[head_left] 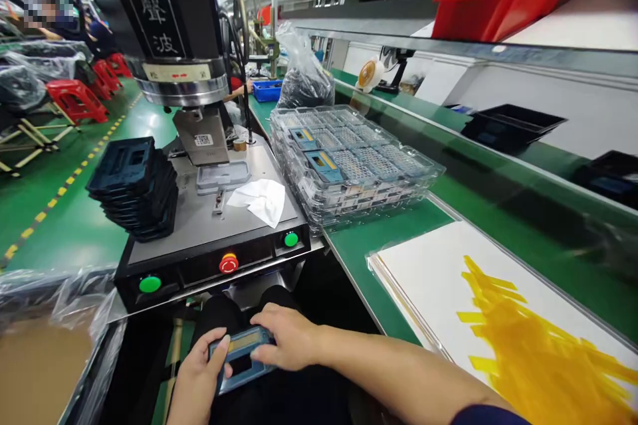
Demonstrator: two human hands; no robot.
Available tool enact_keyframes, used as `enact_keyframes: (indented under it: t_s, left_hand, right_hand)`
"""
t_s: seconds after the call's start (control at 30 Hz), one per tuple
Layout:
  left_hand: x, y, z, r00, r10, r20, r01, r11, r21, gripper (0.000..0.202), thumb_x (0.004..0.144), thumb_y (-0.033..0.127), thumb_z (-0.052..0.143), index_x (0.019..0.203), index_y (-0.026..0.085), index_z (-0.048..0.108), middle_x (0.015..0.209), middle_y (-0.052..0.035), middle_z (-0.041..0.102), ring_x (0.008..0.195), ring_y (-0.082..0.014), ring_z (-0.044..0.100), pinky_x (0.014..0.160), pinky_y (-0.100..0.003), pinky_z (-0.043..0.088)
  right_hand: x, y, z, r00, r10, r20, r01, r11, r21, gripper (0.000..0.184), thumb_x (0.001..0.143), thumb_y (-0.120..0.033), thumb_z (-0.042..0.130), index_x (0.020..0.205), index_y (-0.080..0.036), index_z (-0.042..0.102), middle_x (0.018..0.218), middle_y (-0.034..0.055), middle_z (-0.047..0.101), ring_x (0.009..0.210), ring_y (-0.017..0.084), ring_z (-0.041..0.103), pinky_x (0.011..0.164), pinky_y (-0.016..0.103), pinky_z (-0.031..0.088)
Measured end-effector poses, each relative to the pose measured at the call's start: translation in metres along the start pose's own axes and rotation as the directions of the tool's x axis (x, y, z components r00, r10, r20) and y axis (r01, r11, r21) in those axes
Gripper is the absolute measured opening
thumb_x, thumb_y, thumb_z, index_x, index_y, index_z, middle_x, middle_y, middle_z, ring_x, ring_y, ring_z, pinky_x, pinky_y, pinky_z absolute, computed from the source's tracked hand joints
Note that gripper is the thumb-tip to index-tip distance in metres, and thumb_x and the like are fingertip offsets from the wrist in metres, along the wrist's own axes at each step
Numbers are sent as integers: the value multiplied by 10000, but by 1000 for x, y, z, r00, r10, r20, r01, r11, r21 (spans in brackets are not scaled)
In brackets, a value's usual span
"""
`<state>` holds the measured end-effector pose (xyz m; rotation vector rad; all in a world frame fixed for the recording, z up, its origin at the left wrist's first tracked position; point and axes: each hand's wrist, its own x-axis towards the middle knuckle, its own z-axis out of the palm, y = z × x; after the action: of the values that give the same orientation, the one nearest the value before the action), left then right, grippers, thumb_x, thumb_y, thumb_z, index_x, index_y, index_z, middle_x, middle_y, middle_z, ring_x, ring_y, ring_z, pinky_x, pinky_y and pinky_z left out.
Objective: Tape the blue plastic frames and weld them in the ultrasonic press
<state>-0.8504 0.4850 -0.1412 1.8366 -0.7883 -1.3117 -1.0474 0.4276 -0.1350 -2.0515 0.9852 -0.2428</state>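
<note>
Low in the view, over my lap, both hands hold a small blue rectangular part [240,355] with a dark window and a yellowish strip on it. My left hand [199,372] grips its left end, thumb on top. My right hand [288,337] lies across its right side with fingers curled over the edge. Above them stands the ultrasonic welding machine [214,212], whose grey fixture [222,176] sits under the metal horn [202,136].
A stack of dark blue frames [137,189] rests on the machine's left side, a white cloth [262,200] on its plate. Clear trays of parts [349,166] stand on the green bench. A white sheet [438,272] carries yellow tape strips [538,339]. A lined cardboard box [44,358] sits at left.
</note>
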Motion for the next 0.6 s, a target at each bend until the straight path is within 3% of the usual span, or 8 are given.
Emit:
enact_keyframes:
  t_s: [0.07, 0.13, 0.27, 0.4, 0.5, 0.6]
  left_hand:
    - [3, -4, -1, 999, -21, -31, 18, 995, -95, 683, 547, 653, 708, 1020, 168, 621, 486, 55, 524, 464, -147, 532, 466, -251, 397]
    - [7, -9, -1, 997, -62, -44, 54, 986, -157, 693, 539, 654, 711, 1032, 179, 608, 450, 67, 494, 414, -123, 482, 430, -225, 353]
    - [15, -19, -1, 988, -150, 41, 155, 956, -250, 725, 556, 657, 708, 1101, 200, 569, 398, 81, 468, 346, -87, 380, 388, -192, 262]
    - [27, -23, -7, 991, -136, 15, 133, 932, -337, 703, 574, 704, 663, 1053, 194, 597, 593, 17, 633, 505, -137, 562, 466, -229, 416]
    - [42, -36, -17, 997, -69, -27, 63, 978, -200, 734, 530, 700, 682, 1034, 171, 605, 838, -53, 711, 679, -192, 650, 582, -287, 506]
    - [52, -58, -22, 999, -24, 20, 24, 999, 36, 720, 498, 669, 679, 991, 149, 610, 887, -96, 720, 819, -266, 686, 750, -366, 542]
  right_hand:
    - [-3, 0, -4, 995, -99, 25, 99, 994, -38, 799, 675, -519, 707, 1357, -197, 442, 1236, 121, 547, 1080, 264, 551, 898, 339, 463]
    - [-6, -2, -7, 983, -178, 47, 182, 977, -109, 894, 641, -509, 737, 1401, -215, 370, 1306, 130, 493, 1133, 285, 516, 929, 364, 444]
    - [-9, -6, -15, 967, -247, 67, 256, 933, -255, 847, 657, -485, 722, 1385, -229, 372, 1283, 119, 516, 1108, 288, 534, 921, 372, 434]
    - [-14, -15, -37, 965, -262, 28, 254, 897, -362, 793, 661, -529, 683, 1338, -202, 429, 1177, 118, 579, 995, 284, 582, 838, 366, 471]
    - [-21, -23, -71, 951, -286, -115, 221, 893, -393, 808, 661, -498, 682, 1355, -185, 413, 1242, 144, 548, 1065, 293, 558, 890, 377, 462]
    - [-29, -28, -112, 900, -284, -331, 137, 904, -404, 769, 689, -468, 669, 1359, -193, 411, 1308, 146, 506, 1155, 285, 515, 971, 381, 428]
